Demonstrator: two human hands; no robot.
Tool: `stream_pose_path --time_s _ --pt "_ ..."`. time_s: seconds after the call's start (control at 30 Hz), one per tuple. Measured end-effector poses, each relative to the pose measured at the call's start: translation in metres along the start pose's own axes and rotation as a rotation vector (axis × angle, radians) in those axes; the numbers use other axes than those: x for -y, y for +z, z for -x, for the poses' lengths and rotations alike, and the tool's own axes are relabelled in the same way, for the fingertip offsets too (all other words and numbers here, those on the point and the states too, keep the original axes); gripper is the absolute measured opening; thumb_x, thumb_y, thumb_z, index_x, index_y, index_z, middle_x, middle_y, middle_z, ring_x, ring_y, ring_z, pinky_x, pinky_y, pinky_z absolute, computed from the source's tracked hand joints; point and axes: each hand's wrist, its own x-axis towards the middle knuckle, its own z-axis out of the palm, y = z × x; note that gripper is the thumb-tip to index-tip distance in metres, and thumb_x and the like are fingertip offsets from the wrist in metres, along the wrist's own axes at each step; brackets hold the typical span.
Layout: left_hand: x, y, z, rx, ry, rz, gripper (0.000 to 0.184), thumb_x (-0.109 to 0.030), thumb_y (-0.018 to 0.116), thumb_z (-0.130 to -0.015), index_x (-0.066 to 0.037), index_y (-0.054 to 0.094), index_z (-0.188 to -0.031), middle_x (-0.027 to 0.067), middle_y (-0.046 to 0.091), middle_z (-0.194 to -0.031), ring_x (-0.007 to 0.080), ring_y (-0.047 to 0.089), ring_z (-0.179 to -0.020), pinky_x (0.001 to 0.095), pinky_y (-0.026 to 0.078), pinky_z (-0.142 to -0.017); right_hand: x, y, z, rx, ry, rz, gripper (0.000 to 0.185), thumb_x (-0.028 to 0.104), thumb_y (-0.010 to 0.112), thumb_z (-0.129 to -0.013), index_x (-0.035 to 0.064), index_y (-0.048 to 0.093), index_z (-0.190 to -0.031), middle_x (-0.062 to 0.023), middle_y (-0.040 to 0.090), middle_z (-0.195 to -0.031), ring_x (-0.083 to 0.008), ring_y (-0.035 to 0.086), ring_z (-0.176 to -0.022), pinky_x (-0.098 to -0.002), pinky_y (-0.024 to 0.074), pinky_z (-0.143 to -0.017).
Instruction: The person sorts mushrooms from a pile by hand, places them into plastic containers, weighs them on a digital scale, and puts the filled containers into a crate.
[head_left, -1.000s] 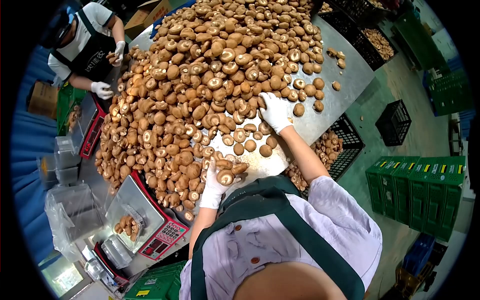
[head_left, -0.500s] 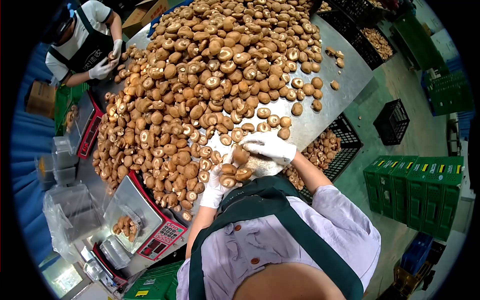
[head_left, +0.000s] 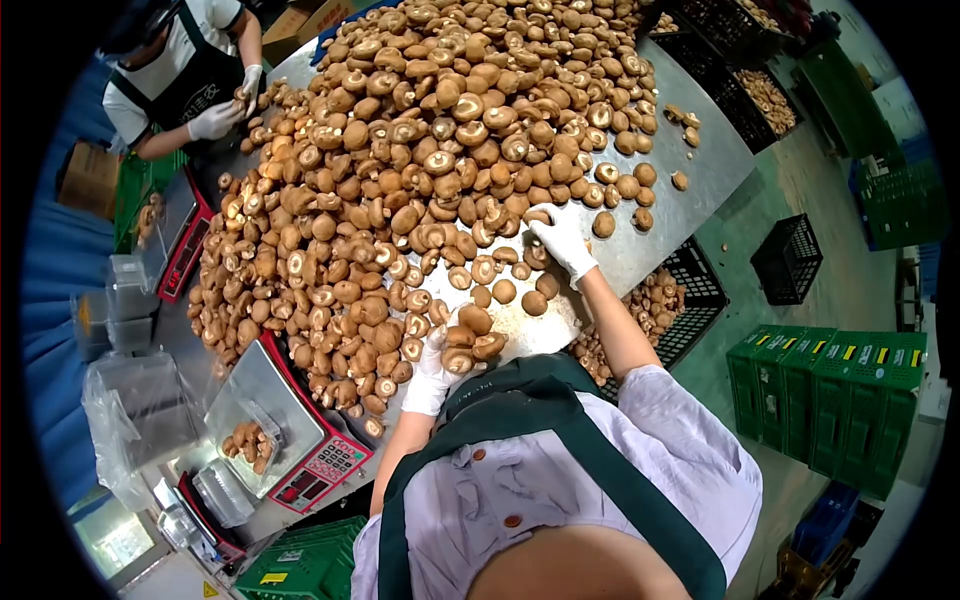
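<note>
My left hand (head_left: 430, 378), in a white glove, is closed around a small cluster of brown shiitake mushrooms (head_left: 474, 338) just in front of my apron. My right hand (head_left: 563, 243), gloved too, reaches to the near edge of the big shiitake pile (head_left: 420, 150). Its fingers curl over a mushroom (head_left: 541, 215) there; the fingertips are partly hidden. Between my hands several loose mushrooms (head_left: 504, 291) lie on the metal table (head_left: 690, 185).
A scale (head_left: 290, 440) with mushrooms in a clear tray stands at left. Another person (head_left: 190, 80) in white gloves handles mushrooms at upper left. A black crate (head_left: 695, 290) of mushrooms sits below the table's right edge. Green crates (head_left: 825, 395) are stacked at right.
My right hand has moved away from the left, up and right to the pile's edge. Loose mushrooms now show where it was. The left hand stays put with its mushrooms.
</note>
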Motion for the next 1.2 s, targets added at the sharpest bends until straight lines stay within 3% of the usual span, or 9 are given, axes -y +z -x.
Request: stream_pose_path --time_s 0.13,0.3,0.4,0.53,0.63,0.77,0.9,1.0,1.2 --pt "-0.001 -0.002 -0.007 -0.007 -0.020 0.018 0.068 -0.039 0.065 -0.082 -0.001 0.039 -0.132 0.0228 0.049 -0.126 0.0420 0.050 -0.116 0.0542 0.051 -0.086 0.004 0.021 -0.007 0.056 -0.051 0.470 0.053 0.034 0.068 -0.075 0.0111 0.054 -0.120 -0.0200 0.063 -0.105 -0.0349 0.061 -0.095 -0.0426 0.0496 -0.082" --pt "-0.005 -0.007 -0.009 -0.026 -0.034 0.008 0.070 -0.045 0.061 -0.084 -0.002 0.038 -0.134 0.0239 0.045 -0.131 0.0402 0.050 -0.116 0.0562 0.052 -0.082 0.012 0.044 -0.001 0.100 -0.168 0.574 0.045 0.027 0.065 -0.077 0.0138 0.054 -0.118 -0.0185 0.064 -0.097 -0.0370 0.061 -0.088 -0.0427 0.0501 -0.076" --pt "-0.002 0.014 -0.007 -0.295 0.029 -0.005 0.054 -0.038 0.057 -0.090 -0.004 0.043 -0.129 0.0211 0.053 -0.121 0.0362 0.059 -0.106 0.0563 0.056 -0.076 0.017 0.046 0.011 0.112 -0.233 0.214 0.041 0.016 0.065 -0.080 0.0097 0.054 -0.120 -0.0143 0.062 -0.106 -0.0258 0.061 -0.098 -0.0314 0.0488 -0.085" --pt "0.003 0.056 0.001 -0.238 0.079 -0.321 0.049 -0.036 0.049 -0.094 -0.008 0.041 -0.133 0.0181 0.054 -0.121 0.0343 0.061 -0.104 0.0518 0.059 -0.069 0.041 0.050 0.042 0.297 -0.056 -0.201 0.037 0.011 0.060 -0.085 0.0081 0.057 -0.122 -0.0088 0.061 -0.119 -0.0158 0.057 -0.108 -0.0279 0.0477 -0.090" --pt "-0.002 0.038 -0.003 -0.224 0.004 -0.294 0.050 -0.038 0.050 -0.094 -0.009 0.041 -0.133 0.0171 0.056 -0.119 0.0343 0.061 -0.103 0.0509 0.059 -0.069 0.048 0.047 0.066 0.432 -0.514 0.139 0.042 0.012 0.060 -0.080 0.0146 0.059 -0.122 -0.0099 0.058 -0.125 -0.0250 0.057 -0.111 -0.0335 0.0445 -0.096" --pt "-0.005 0.035 0.001 -0.151 0.006 -0.308 0.048 -0.036 0.057 -0.091 -0.007 0.046 -0.128 0.0173 0.057 -0.117 0.0318 0.063 -0.099 0.0469 0.060 -0.068 0.053 0.035 0.069 0.721 -0.354 0.029 0.050 0.012 0.055 -0.080 0.0166 0.053 -0.130 -0.0110 0.059 -0.124 -0.0281 0.055 -0.115 -0.0352 0.0421 -0.100" --pt "0.006 0.060 -0.005 -0.179 0.310 -0.680 0.056 -0.017 0.062 -0.087 -0.004 0.040 -0.136 0.0117 0.056 -0.118 0.0204 0.060 -0.101 0.0312 0.052 -0.085 0.053 0.044 0.070 0.517 0.050 -0.693 0.049 0.026 0.061 -0.089 -0.0011 0.049 -0.129 -0.0166 0.056 -0.125 -0.0255 0.056 -0.113 -0.0346 0.0442 -0.098" --pt "0.010 0.075 -0.007 -0.237 0.416 -0.924 0.064 -0.008 0.068 -0.082 0.001 0.037 -0.137 0.0115 0.053 -0.122 0.0174 0.054 -0.109 0.0297 0.046 -0.092 0.042 0.056 0.052 0.396 0.351 -1.072 0.044 0.031 0.038 -0.101 -0.0019 0.047 -0.129 -0.0163 0.058 -0.118 -0.0239 0.061 -0.101 -0.0348 0.0488 -0.091" --pt "0.010 0.070 -0.009 -0.287 0.574 -1.237 0.064 -0.009 0.070 -0.080 0.002 0.040 -0.135 0.0130 0.053 -0.123 0.0190 0.054 -0.112 0.0300 0.045 -0.095 0.048 0.064 0.054 0.312 0.484 -1.084 0.047 0.039 0.035 -0.100 0.0014 0.050 -0.125 -0.0143 0.060 -0.115 -0.0254 0.064 -0.091 -0.0350 0.0542 -0.078"
